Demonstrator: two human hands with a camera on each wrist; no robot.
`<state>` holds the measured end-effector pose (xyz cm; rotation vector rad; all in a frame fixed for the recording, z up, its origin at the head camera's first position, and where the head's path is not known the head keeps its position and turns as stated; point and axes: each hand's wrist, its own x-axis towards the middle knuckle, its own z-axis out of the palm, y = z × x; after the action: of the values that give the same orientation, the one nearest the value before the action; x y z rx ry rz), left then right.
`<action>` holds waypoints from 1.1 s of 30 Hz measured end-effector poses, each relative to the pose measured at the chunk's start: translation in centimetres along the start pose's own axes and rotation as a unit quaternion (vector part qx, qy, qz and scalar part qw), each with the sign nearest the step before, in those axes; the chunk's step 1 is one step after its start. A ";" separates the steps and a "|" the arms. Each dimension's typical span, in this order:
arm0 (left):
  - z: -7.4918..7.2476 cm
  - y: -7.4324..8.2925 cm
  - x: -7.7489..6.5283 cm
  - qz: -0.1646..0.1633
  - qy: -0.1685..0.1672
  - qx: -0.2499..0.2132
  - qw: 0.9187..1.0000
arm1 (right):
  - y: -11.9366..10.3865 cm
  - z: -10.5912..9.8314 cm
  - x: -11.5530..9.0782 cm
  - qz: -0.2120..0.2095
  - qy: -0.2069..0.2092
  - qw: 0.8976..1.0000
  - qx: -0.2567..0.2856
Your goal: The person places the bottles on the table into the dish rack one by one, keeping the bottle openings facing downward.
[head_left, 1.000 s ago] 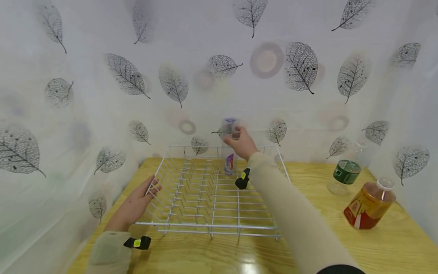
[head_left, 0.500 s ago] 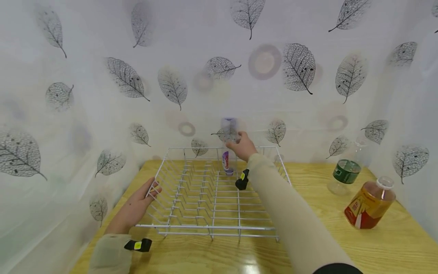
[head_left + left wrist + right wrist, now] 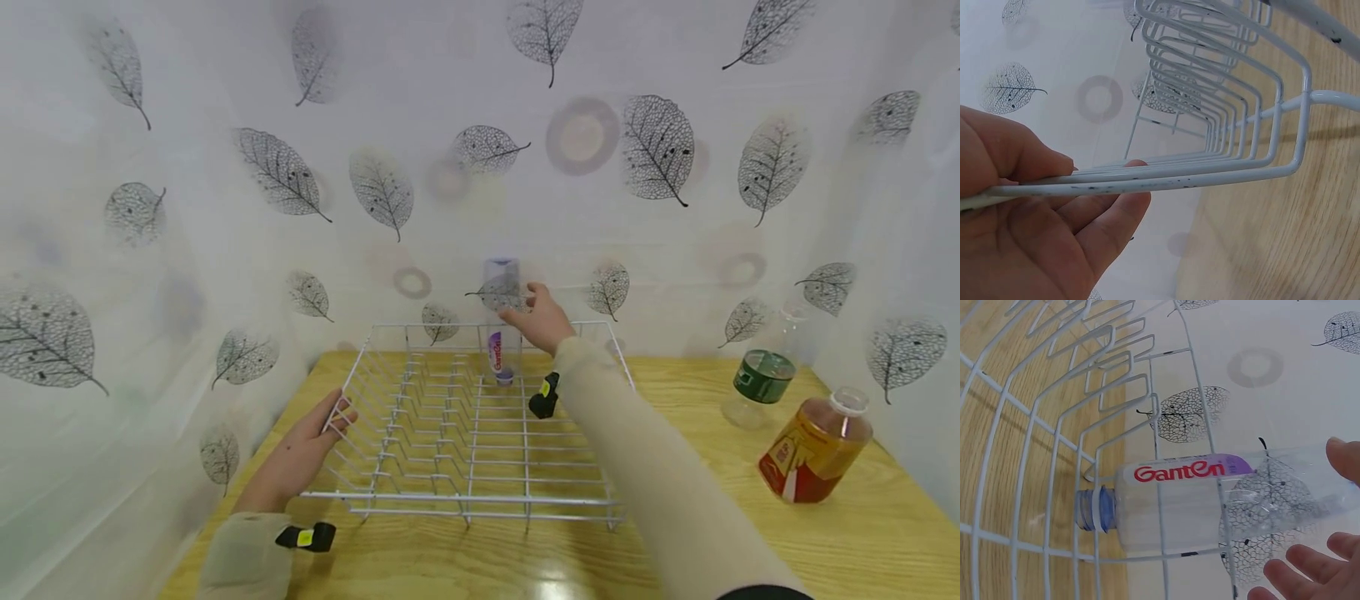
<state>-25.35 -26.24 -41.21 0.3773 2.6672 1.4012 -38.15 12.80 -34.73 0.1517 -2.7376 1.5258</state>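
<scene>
A white wire dish rack [image 3: 495, 450] stands on the wooden table. My left hand [image 3: 311, 442] grips its left side; in the left wrist view the thumb lies over the side wires and the fingers [image 3: 1110, 231] come up from below. Upside down at the rack's back edge stands a clear plastic bottle [image 3: 1172, 512] with a purple and red label, its blue neck down among the bottom wires. My right hand [image 3: 543, 321] is just right of the bottle's upper part, thumb and fingers spread apart around its side. The fingers are relaxed and do not close on it.
On the table to the right stand a clear bottle with a green label [image 3: 763, 377] and a bottle with an orange and red label [image 3: 813, 450]. A leaf-patterned translucent curtain [image 3: 420, 75] hangs behind and along both sides.
My right hand has loosened from the bottle and shifted slightly right, its fingers spreading. The bottle turned a little, then stayed upside down in the rack. My left hand keeps its hold.
</scene>
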 end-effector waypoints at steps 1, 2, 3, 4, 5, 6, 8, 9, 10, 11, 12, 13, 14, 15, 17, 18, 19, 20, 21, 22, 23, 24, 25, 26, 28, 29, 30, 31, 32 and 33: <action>0.0 0.0 0.0 0.000 -0.001 -0.003 1.000 | -0.1 -0.3 -0.2 -0.003 -0.001 1.000 0.000; 0.0 0.1 0.0 0.000 -0.002 -0.005 1.000 | -0.3 -0.6 -0.3 -0.006 -0.001 1.000 0.000; 0.0 0.1 0.0 0.001 -0.003 -0.005 1.000 | -0.4 -0.9 -0.4 -0.008 0.000 1.000 0.001; 0.0 0.1 0.1 0.002 -0.002 -0.006 1.000 | -0.5 -1.3 -0.6 -0.011 0.000 1.000 0.003; 0.0 0.2 0.1 0.004 -0.003 -0.004 1.000 | -0.6 -1.7 -0.7 -0.014 -0.002 1.000 0.003; 0.0 0.2 0.1 0.004 -0.003 -0.005 1.000 | -0.7 -2.1 -0.9 -0.018 -0.003 1.000 0.002; 0.0 0.2 0.1 0.004 -0.003 -0.007 1.000 | -0.8 -2.8 -1.2 -0.023 -0.001 1.000 -0.001; 0.0 0.2 0.2 0.004 -0.003 -0.008 1.000 | -0.8 -3.3 -1.4 -0.028 -0.001 1.000 -0.006; 0.0 0.2 0.2 0.003 -0.003 -0.009 1.000 | -0.8 -3.8 -1.6 -0.031 0.000 0.999 -0.010; 0.0 0.2 0.2 0.003 -0.003 -0.007 1.000 | -0.8 -4.3 -1.7 -0.034 -0.001 0.999 -0.013; 0.0 0.2 0.3 0.000 -0.002 -0.009 1.000 | -0.7 -4.8 -1.9 -0.036 -0.001 0.999 -0.019; 0.0 0.2 0.3 0.000 -0.001 -0.007 1.000 | -0.7 -5.3 -2.1 -0.038 0.000 0.999 -0.023; 0.0 0.3 0.3 0.000 0.001 -0.005 1.000 | -0.7 -5.8 -2.3 -0.040 0.000 0.999 -0.028; 0.0 0.3 0.4 0.001 0.002 -0.002 1.000 | -0.6 -6.4 -2.6 -0.042 -0.001 0.999 -0.033; -0.1 0.3 0.4 0.001 0.005 0.003 1.000 | -0.4 -7.4 -3.1 -0.045 0.000 0.998 -0.039; -0.1 0.3 0.4 0.001 0.006 0.005 1.000 | -0.3 -7.9 -3.4 -0.046 0.002 0.998 -0.046; -0.1 0.3 0.4 0.001 0.007 0.007 1.000 | -0.2 -8.4 -3.8 -0.048 0.003 0.998 -0.050; -0.2 0.2 0.3 0.000 0.006 0.009 1.000 | -0.1 -8.9 -4.2 -0.051 0.003 0.997 -0.055; -0.2 0.2 0.3 0.000 0.006 0.010 1.000 | 0.0 -9.3 -4.7 -0.054 0.004 0.997 -0.059; -0.2 0.2 0.2 -0.001 0.005 0.010 1.000 | 0.1 -9.8 -5.2 -0.059 0.006 0.996 -0.064; -0.2 0.1 0.2 -0.001 0.004 0.010 1.000 | 0.2 -10.2 -5.7 -0.062 0.008 0.995 -0.071; -0.2 0.1 0.1 0.000 0.004 0.012 1.000 | 0.2 -10.7 -6.3 -0.067 0.010 0.995 -0.076; -0.2 0.1 0.1 0.000 0.004 0.011 1.000 | 0.3 -11.1 -6.8 -0.072 0.014 0.994 -0.081; -0.2 0.0 0.1 0.000 0.003 0.009 1.000 | 0.4 -11.6 -7.4 -0.075 0.018 0.993 -0.085; -0.1 -0.1 0.0 0.002 0.004 0.007 1.000 | 0.7 -12.5 -8.5 -0.083 0.026 0.992 -0.092; -0.1 -0.1 0.0 0.005 0.004 0.008 1.000 | 0.8 -13.0 -9.1 -0.086 0.031 0.991 -0.093; -0.1 -0.1 0.0 0.006 0.004 0.007 1.000 | 1.0 -13.5 -9.8 -0.090 0.035 0.991 -0.093; -0.1 -0.1 0.0 0.006 0.004 0.005 1.000 | 1.2 -13.9 -10.4 -0.093 0.041 0.990 -0.095; -0.1 -0.1 0.0 0.005 0.003 0.003 1.000 | 1.4 -14.4 -11.0 -0.097 0.047 0.990 -0.094; -0.1 -0.1 0.0 0.006 0.003 0.004 1.000 | 1.6 -14.8 -11.7 -0.101 0.054 0.989 -0.095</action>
<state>-25.37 -26.38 -41.26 0.3899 2.6799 1.3979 -27.33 27.17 -28.89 0.3239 -2.6676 1.1828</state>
